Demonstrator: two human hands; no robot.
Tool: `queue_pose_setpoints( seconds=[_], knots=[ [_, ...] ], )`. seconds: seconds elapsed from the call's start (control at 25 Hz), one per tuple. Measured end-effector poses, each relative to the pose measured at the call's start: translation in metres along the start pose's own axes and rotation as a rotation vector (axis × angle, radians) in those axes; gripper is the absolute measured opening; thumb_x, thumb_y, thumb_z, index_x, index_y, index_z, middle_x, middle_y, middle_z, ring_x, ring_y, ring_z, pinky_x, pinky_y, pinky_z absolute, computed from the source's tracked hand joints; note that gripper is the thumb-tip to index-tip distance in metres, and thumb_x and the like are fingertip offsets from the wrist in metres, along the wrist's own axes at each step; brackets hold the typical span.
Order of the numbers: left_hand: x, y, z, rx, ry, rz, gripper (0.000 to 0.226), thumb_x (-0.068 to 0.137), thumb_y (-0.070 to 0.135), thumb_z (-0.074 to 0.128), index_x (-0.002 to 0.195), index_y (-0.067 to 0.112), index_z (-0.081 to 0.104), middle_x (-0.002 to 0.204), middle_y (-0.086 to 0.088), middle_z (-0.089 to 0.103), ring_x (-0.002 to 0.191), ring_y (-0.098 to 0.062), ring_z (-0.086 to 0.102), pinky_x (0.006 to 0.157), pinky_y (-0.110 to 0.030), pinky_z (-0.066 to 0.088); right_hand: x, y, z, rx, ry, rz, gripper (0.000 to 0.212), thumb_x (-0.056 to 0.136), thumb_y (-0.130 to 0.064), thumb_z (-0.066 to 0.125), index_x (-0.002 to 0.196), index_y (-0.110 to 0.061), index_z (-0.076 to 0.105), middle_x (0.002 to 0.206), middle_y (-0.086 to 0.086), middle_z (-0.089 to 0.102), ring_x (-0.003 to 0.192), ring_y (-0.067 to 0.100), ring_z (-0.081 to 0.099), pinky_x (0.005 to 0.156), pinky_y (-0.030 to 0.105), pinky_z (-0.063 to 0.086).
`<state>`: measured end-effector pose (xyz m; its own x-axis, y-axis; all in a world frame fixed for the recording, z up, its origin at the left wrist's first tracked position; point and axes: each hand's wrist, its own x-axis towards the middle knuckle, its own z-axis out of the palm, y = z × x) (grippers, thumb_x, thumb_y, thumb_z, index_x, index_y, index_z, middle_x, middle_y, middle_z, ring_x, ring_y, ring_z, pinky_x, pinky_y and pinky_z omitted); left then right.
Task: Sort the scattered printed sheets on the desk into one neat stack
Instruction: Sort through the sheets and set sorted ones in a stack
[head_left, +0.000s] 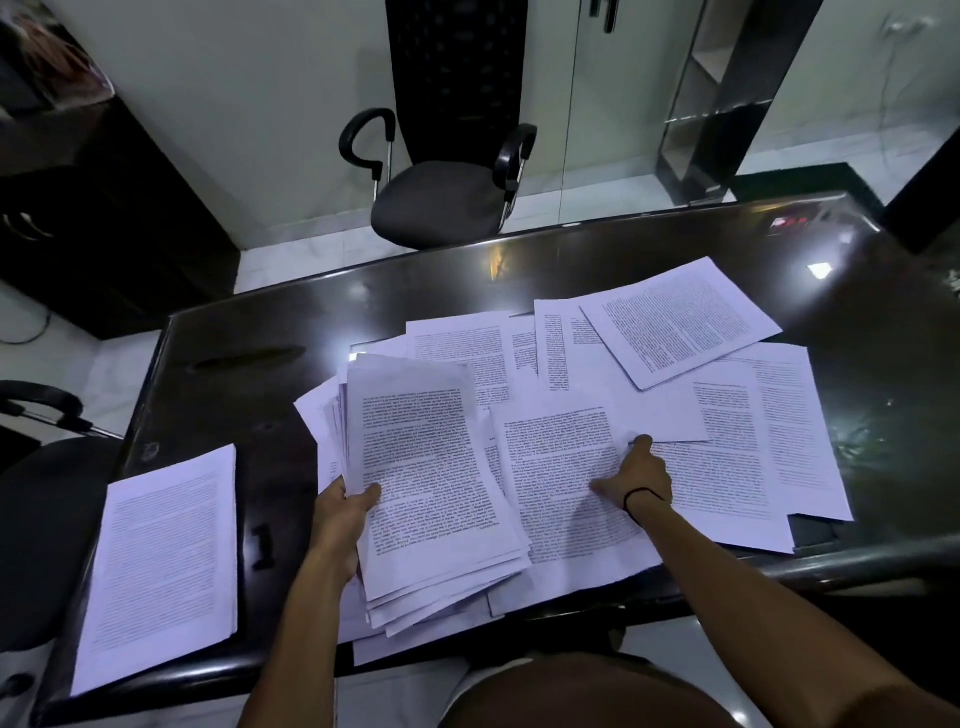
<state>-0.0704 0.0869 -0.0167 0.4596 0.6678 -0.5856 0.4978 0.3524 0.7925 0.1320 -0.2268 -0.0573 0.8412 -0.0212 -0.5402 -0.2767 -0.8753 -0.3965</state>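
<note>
My left hand (347, 506) grips a loose, fanned bundle of printed sheets (426, 467) by its left edge, lifted a little over the dark glossy desk (270, 395). My right hand (636, 475) lies on a printed sheet (558, 467) in the middle of the desk, fingers curled at its upper right corner; whether they pinch the paper is unclear. More scattered sheets (675, 327) overlap across the centre and right of the desk. One separate sheet (163, 561) lies flat at the near left corner.
A black office chair (441, 202) stands beyond the far edge of the desk. Another chair (41, 499) is at the left side. A dark cabinet (104, 208) stands at the back left, and shelving (711, 104) at the back right.
</note>
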Motion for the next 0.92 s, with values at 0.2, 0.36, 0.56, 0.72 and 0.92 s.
queue_pose_setpoints(
  seconds=[0.2,0.36,0.56,0.72,0.92],
  knots=[
    [-0.001,0.004,0.002,0.026,0.007,0.042,0.026,0.097,0.002,0.064,0.121,0.012,0.064,0.109,-0.005,0.072,0.097,-0.028,0.069,0.091,-0.046,0.055,0.005,0.003,-0.007,0.113,0.076,-0.150,0.017,0.085,-0.020,0.071,0.099,-0.011,0.066,0.086,0.011,0.068,0.072,0.026,0.059,0.060,0.026,0.045],
    [0.001,0.015,-0.009,0.108,0.053,0.104,0.026,0.097,0.004,0.064,0.122,0.011,0.064,0.107,-0.010,0.070,0.088,-0.025,0.068,0.085,-0.041,0.054,0.011,-0.004,-0.034,0.364,-0.036,-0.231,0.015,0.090,-0.027,0.070,0.095,-0.013,0.073,0.083,0.006,0.071,0.076,0.023,0.064,0.063,0.028,0.051],
    [0.010,0.038,-0.015,0.193,0.042,0.171,0.032,0.096,0.007,0.065,0.128,0.011,0.065,0.110,-0.009,0.071,0.093,-0.029,0.069,0.089,-0.045,0.056,0.005,-0.031,-0.048,0.591,-0.203,-0.308,0.018,0.088,-0.030,0.073,0.100,-0.017,0.074,0.092,0.003,0.075,0.087,0.022,0.070,0.084,0.043,0.057],
    [0.003,0.051,0.018,0.139,-0.153,0.148,0.031,0.096,0.007,0.066,0.127,0.014,0.067,0.113,-0.007,0.075,0.102,-0.030,0.071,0.093,-0.050,0.056,-0.017,-0.063,-0.023,0.435,-0.167,-0.406,0.020,0.086,-0.034,0.069,0.099,-0.019,0.066,0.099,0.002,0.072,0.088,0.020,0.064,0.081,0.037,0.051],
    [-0.020,0.061,0.072,0.049,-0.351,0.102,0.021,0.102,0.010,0.057,0.117,0.015,0.070,0.102,-0.008,0.079,0.086,-0.024,0.076,0.068,-0.034,0.061,-0.025,-0.074,-0.008,0.663,-0.340,-0.297,0.042,0.094,-0.030,0.061,0.129,-0.010,0.050,0.126,0.010,0.062,0.113,0.026,0.061,0.099,0.044,0.050]
  ],
)
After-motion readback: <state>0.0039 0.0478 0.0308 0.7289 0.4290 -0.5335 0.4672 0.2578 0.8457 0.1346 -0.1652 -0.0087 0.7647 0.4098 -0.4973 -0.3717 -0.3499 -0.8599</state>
